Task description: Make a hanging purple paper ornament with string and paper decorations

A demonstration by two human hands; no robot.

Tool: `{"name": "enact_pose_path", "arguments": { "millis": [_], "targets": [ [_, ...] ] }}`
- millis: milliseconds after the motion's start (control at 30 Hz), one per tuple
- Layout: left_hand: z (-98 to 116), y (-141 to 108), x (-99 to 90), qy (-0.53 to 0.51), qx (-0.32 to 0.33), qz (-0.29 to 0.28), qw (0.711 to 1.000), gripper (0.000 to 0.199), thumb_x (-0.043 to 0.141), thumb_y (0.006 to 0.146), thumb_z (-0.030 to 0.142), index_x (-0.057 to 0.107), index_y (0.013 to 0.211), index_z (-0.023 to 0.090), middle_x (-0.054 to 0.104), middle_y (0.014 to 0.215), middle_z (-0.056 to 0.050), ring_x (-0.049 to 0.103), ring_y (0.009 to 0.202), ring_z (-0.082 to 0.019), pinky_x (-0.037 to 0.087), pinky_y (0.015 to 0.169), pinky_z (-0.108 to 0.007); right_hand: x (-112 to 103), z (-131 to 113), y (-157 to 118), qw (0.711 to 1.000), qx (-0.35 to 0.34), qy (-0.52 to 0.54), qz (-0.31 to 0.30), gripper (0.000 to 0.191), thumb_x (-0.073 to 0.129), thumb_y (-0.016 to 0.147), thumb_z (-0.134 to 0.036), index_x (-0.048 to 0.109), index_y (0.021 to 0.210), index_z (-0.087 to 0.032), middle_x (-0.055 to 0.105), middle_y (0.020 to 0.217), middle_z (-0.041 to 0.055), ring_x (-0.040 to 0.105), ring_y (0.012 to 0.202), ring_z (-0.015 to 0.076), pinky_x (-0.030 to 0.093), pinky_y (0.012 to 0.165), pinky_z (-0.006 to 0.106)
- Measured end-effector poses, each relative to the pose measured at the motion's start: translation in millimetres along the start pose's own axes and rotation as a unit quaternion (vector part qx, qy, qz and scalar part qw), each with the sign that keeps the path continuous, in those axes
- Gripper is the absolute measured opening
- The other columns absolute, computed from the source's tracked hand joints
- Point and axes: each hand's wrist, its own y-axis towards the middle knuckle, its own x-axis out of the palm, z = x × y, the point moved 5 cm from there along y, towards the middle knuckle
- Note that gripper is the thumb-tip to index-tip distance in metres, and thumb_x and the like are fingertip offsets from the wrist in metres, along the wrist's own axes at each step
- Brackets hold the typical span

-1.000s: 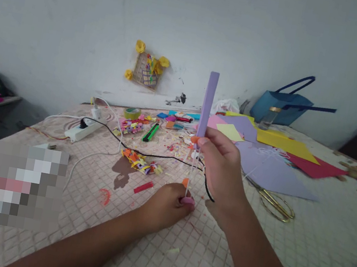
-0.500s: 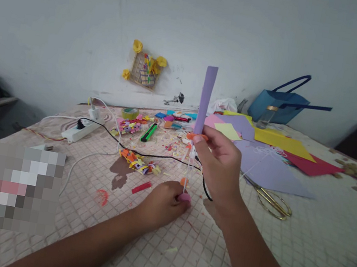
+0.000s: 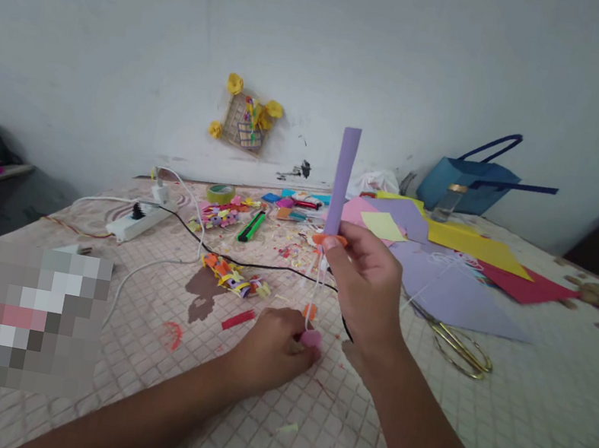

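Between the thumb and fingers of my right hand (image 3: 367, 282) is an orange paper piece (image 3: 330, 241), at the base of an upright purple paper strip (image 3: 343, 178). White string (image 3: 314, 288) runs down from it to my left hand (image 3: 278, 348), which is closed by the tabletop, pinching a pink paper piece (image 3: 311, 339). A small orange piece (image 3: 310, 311) shows beside the string, just above my left hand. Left of that hand lies a red strip (image 3: 238, 319).
Gold-handled scissors (image 3: 462, 351) lie right of my right hand, near purple sheets (image 3: 449, 293). Farther back are a green cutter (image 3: 251, 226), tape (image 3: 220, 193), a jar (image 3: 448, 202) and a blue bag (image 3: 466, 184). A power strip (image 3: 141, 221) with cables lies left.
The view has tilted slightly, so the whole scene sits a little lower. Both hands keep their holds; the string between them looks slightly slacker.
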Motion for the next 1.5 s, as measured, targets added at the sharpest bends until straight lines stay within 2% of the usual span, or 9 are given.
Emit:
{"name": "enact_pose_path", "arguments": {
  "millis": [67, 167, 267, 367, 467, 667, 933, 1367, 1500],
  "targets": [
    [-1, -3, -10.7, -0.052, 0.01, 0.008, 0.999, 0.032, 0.068, 0.068, 0.035, 0.059, 0.091, 0.015, 0.061, 0.091, -0.008, 0.056, 0.085, -0.023, 0.04, 0.075, -0.034, 5, 6, -2, 0.998, 0.052, 0.031, -0.035, 0.016, 0.06, 0.079, -0.025, 0.066, 0.093, -0.02, 0.07, 0.084, 0.0018, 0.062, 0.076, 0.0149, 0.048, 0.069, 0.028],
    [-3, -4, -35.9, -0.177, 0.042, 0.038, 0.983, 0.062, 0.067, 0.071, 0.045, 0.047, 0.122, 0.016, 0.053, 0.118, -0.013, 0.049, 0.107, -0.027, 0.04, 0.088, -0.039, 16, 14, -5, 0.986, 0.108, 0.05, -0.113, 0.012, 0.061, 0.077, -0.023, 0.065, 0.088, -0.018, 0.068, 0.081, 0.0018, 0.063, 0.075, 0.0154, 0.049, 0.069, 0.029],
    [-8, -2, -64.7, -0.29, 0.06, 0.118, 0.948, 0.053, 0.059, 0.079, 0.047, 0.049, 0.122, 0.018, 0.054, 0.119, -0.012, 0.05, 0.108, -0.025, 0.038, 0.093, -0.039, 27, 15, -10, 0.98, 0.097, 0.017, -0.176, 0.011, 0.06, 0.075, -0.019, 0.065, 0.085, -0.018, 0.067, 0.083, 0.0021, 0.062, 0.079, 0.0161, 0.049, 0.074, 0.031],
    [-14, 1, -79.5, -0.363, 0.034, 0.18, 0.914, 0.039, 0.065, 0.076, 0.042, 0.059, 0.105, 0.017, 0.062, 0.098, -0.007, 0.057, 0.091, -0.02, 0.043, 0.083, -0.033, 35, 14, -15, 0.972, 0.076, -0.037, -0.221, 0.013, 0.058, 0.074, -0.018, 0.066, 0.085, -0.018, 0.067, 0.081, 0.0021, 0.061, 0.076, 0.0159, 0.048, 0.07, 0.03],
    [-18, 2, -78.8, -0.414, 0.008, 0.193, 0.889, 0.036, 0.071, 0.072, 0.037, 0.059, 0.098, 0.016, 0.064, 0.088, -0.004, 0.059, 0.081, -0.017, 0.046, 0.075, -0.029, 42, 11, -20, 0.964, 0.059, -0.063, -0.252, 0.012, 0.057, 0.075, -0.019, 0.066, 0.083, -0.018, 0.067, 0.079, 0.0023, 0.06, 0.074, 0.0159, 0.047, 0.068, 0.03],
    [-25, 4, -71.4, -0.417, -0.038, 0.193, 0.888, 0.043, 0.072, 0.07, 0.031, 0.054, 0.106, 0.016, 0.062, 0.082, -0.001, 0.059, 0.073, -0.013, 0.046, 0.066, -0.024, 45, 12, -22, 0.959, 0.061, -0.071, -0.266, 0.014, 0.056, 0.074, -0.017, 0.066, 0.084, -0.018, 0.068, 0.081, 0.0025, 0.06, 0.073, 0.0159, 0.047, 0.068, 0.03],
    [-20, 2, -81.3, -0.437, -0.014, 0.234, 0.868, 0.032, 0.076, 0.064, 0.033, 0.057, 0.081, 0.015, 0.059, 0.07, 0.002, 0.057, 0.063, -0.011, 0.045, 0.058, -0.022, 50, 26, -25, 0.931, 0.205, 0.132, -0.271, 0.014, 0.057, 0.078, -0.026, 0.067, 0.082, -0.018, 0.069, 0.078, 0.0013, 0.062, 0.075, 0.0133, 0.049, 0.072, 0.029],
    [-24, 5, -78.5, -0.432, -0.019, 0.241, 0.869, 0.029, 0.074, 0.064, 0.03, 0.056, 0.081, 0.015, 0.059, 0.068, 0.003, 0.056, 0.06, -0.01, 0.045, 0.055, -0.021, 54, 32, -27, 0.94, 0.181, 0.085, -0.276, 0.008, 0.06, 0.075, -0.024, 0.062, 0.072, -0.017, 0.063, 0.067, -0.0014, 0.058, 0.062, 0.0106, 0.046, 0.062, 0.025],
    [-23, 6, -75.1, -0.445, -0.028, 0.208, 0.871, 0.03, 0.073, 0.064, 0.029, 0.056, 0.083, 0.015, 0.06, 0.069, 0.002, 0.057, 0.059, -0.011, 0.045, 0.054, -0.022, 53, 33, -26, 0.941, 0.187, 0.09, -0.268, 0.007, 0.06, 0.075, -0.023, 0.062, 0.072, -0.017, 0.063, 0.066, -0.0017, 0.058, 0.061, 0.0102, 0.046, 0.061, 0.025]
  ]
}}
